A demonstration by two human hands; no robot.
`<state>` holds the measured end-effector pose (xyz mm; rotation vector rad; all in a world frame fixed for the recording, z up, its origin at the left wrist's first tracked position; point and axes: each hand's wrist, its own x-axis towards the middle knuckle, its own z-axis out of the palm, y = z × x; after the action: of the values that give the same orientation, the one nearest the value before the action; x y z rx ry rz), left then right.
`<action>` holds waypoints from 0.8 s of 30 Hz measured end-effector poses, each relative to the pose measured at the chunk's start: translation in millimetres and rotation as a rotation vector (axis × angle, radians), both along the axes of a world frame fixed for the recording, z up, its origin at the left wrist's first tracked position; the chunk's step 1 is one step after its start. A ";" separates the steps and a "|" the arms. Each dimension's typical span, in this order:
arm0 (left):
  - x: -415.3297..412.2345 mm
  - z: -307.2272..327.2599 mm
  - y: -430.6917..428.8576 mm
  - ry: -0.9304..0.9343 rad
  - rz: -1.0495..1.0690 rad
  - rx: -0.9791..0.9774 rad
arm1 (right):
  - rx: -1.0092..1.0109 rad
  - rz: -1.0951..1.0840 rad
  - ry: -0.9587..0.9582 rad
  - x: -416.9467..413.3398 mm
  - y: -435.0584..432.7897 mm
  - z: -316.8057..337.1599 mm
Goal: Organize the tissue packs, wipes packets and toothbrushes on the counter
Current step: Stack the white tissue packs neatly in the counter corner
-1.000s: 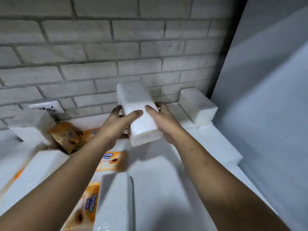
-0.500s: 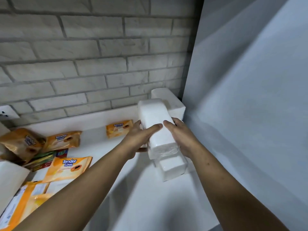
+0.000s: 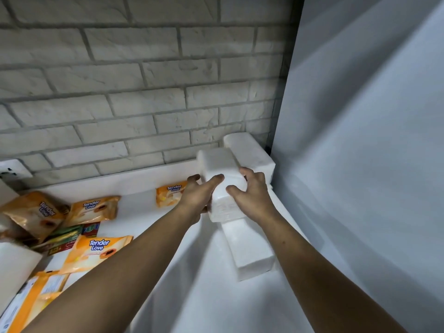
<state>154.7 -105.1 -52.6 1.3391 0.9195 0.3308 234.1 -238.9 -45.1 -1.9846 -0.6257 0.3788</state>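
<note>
Both my hands hold one white tissue pack [image 3: 221, 169] near the counter's back right corner. My left hand [image 3: 199, 195] grips its left side and my right hand [image 3: 249, 193] curls over its right side. The pack sits on top of another white tissue pack [image 3: 252, 251] lying on the counter. A third white tissue pack [image 3: 249, 152] rests against the brick wall in the corner. Orange wipes packets [image 3: 96, 248] lie scattered at the left, one small packet [image 3: 168, 194] just left of my left hand. No toothbrushes are clearly seen.
A grey panel [image 3: 360, 164] walls off the right side. The white counter [image 3: 204, 296] runs toward me. A green and red package [image 3: 69, 236] lies among the wipes. A wall socket [image 3: 12, 168] is at far left, and a white tissue pack [image 3: 14, 267] at the left edge.
My hands carried the white tissue pack to the right and lowered it onto the pack lying by the grey panel. The view swung right with them.
</note>
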 end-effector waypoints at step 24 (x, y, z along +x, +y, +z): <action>69.3 -12.9 51.1 0.083 0.021 0.198 | -0.383 0.060 -0.932 69.6 36.3 -35.7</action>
<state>224.1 -54.0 -65.5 1.5347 0.9904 0.3932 303.8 -202.6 -80.8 -2.4786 -1.2559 -0.4772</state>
